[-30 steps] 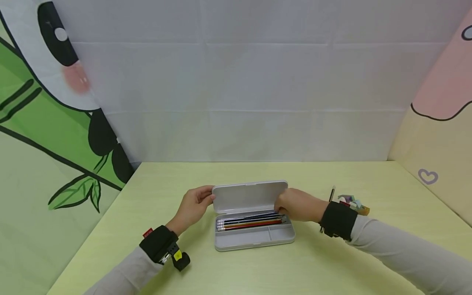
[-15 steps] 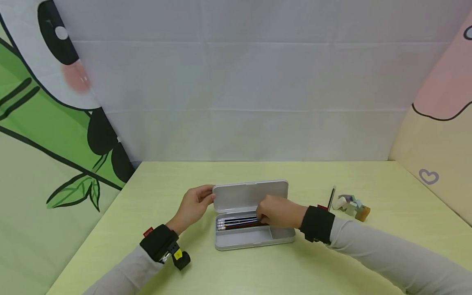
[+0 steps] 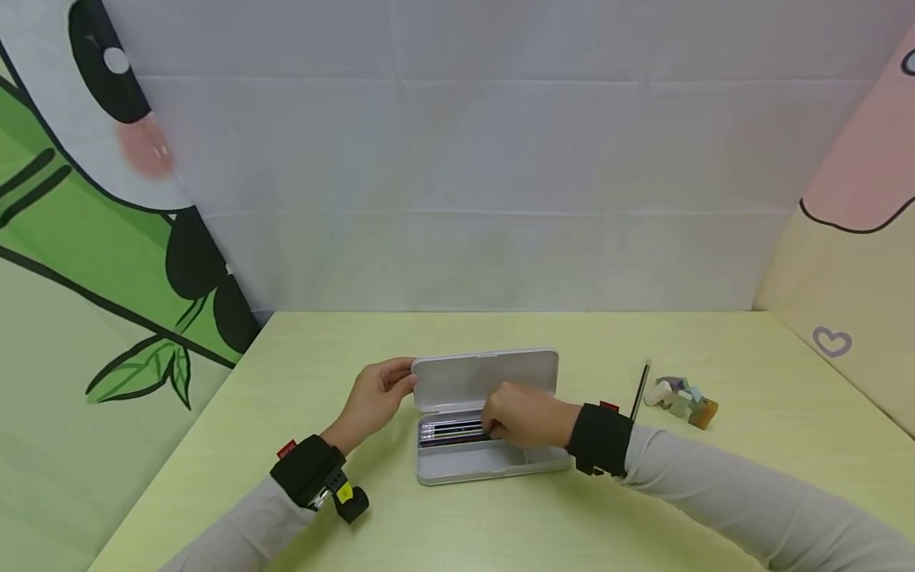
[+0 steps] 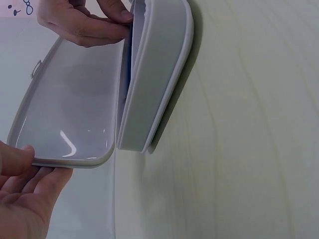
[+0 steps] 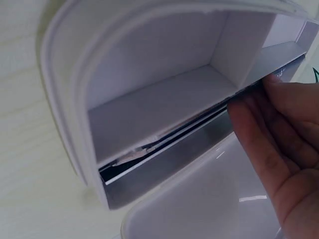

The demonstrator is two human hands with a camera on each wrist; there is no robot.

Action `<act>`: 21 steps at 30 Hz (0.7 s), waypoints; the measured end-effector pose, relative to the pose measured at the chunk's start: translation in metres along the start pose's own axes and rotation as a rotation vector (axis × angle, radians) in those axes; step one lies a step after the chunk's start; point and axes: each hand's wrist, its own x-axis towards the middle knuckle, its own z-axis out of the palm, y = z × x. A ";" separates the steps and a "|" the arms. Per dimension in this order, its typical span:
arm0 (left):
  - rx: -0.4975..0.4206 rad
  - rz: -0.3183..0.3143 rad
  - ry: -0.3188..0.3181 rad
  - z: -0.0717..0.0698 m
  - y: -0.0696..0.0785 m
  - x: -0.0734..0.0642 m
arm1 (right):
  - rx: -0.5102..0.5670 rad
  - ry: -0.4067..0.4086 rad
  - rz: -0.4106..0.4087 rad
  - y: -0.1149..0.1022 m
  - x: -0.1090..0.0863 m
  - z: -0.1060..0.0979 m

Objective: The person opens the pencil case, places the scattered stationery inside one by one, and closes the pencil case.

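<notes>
A white pencil case stands on the table with its lid raised at the back. My left hand pinches the lid's left edge between thumb and fingers, as the left wrist view also shows. Several dark pencils lie along the case's rear compartment, their right part covered by my right hand. In the right wrist view, the right thumb and fingers reach into that compartment and pinch at the pencils; exactly how many they grip is hidden. The front compartments, split by a divider, hold nothing visible.
To the right, behind the right wrist, another dark pencil lies on the pale yellow table. Beside it is a small heap of coloured blocks, perhaps erasers. A white cloth wall rises behind the table.
My right hand has moved left along the rear compartment, from its right end to near the middle. The red and orange pencils seen earlier are out of sight. The left hand stays on the lid.
</notes>
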 end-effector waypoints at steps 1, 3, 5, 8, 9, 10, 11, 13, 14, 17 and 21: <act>0.001 -0.002 0.000 0.000 0.000 0.000 | 0.002 0.003 -0.002 0.000 0.000 0.001; 0.002 -0.004 -0.001 0.000 0.001 0.000 | 0.012 0.007 -0.007 0.001 0.000 0.001; 0.004 -0.008 0.000 0.000 0.001 -0.001 | 0.023 0.006 -0.005 0.001 -0.001 0.002; 0.005 -0.010 0.004 -0.001 0.002 0.000 | 0.040 0.003 0.000 0.002 -0.002 0.002; 0.007 -0.009 0.004 -0.001 0.002 0.000 | 0.045 0.002 0.001 0.002 -0.002 0.002; 0.007 -0.009 0.004 -0.001 0.002 0.000 | 0.047 0.001 0.002 0.003 -0.002 0.002; 0.007 -0.008 0.003 -0.001 0.002 0.000 | 0.048 0.000 0.002 0.003 -0.003 0.002; 0.009 -0.008 0.001 -0.001 0.001 0.000 | 0.047 0.001 -0.004 0.004 -0.004 0.001; 0.010 -0.007 0.000 -0.001 0.001 0.000 | 0.047 0.002 -0.007 0.004 -0.004 0.002; 0.010 -0.007 -0.004 -0.001 0.001 0.000 | 0.048 0.005 -0.016 0.006 -0.006 0.001; 0.009 -0.012 -0.004 -0.001 0.001 -0.001 | 0.057 0.005 -0.012 0.007 -0.009 0.000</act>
